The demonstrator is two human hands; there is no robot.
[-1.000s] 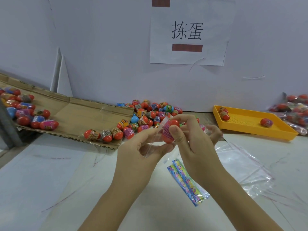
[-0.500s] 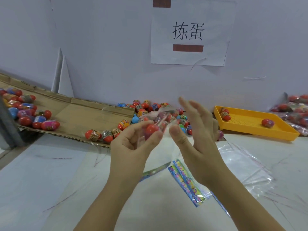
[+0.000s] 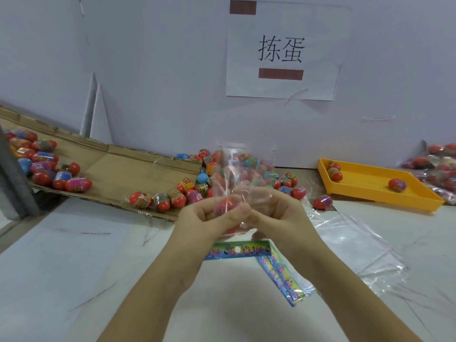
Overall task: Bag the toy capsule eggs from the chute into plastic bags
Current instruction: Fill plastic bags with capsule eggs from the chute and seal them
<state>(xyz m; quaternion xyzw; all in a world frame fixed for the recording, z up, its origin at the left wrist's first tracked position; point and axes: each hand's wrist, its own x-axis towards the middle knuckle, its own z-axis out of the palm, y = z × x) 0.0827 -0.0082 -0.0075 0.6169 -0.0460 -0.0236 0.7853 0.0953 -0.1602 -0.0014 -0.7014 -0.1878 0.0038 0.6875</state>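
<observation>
Above the bag (image 3: 238, 166) and its seemingly pink-labelled egg (image 3: 227, 205), a sign (image 3: 283, 51) reads 拣蛋.

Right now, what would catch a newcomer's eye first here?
In the centre, the left hand and right hand grip a clear plastic bag with a red egg inside. Behind them, colourful capsule eggs lie heaped on a cardboard chute, and a yellow tray holding three eggs sits at the right.

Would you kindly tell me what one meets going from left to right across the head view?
Egg cluster → row of eggs → plastic bag → loose egg → yellow tray → bagged eggs.
</observation>
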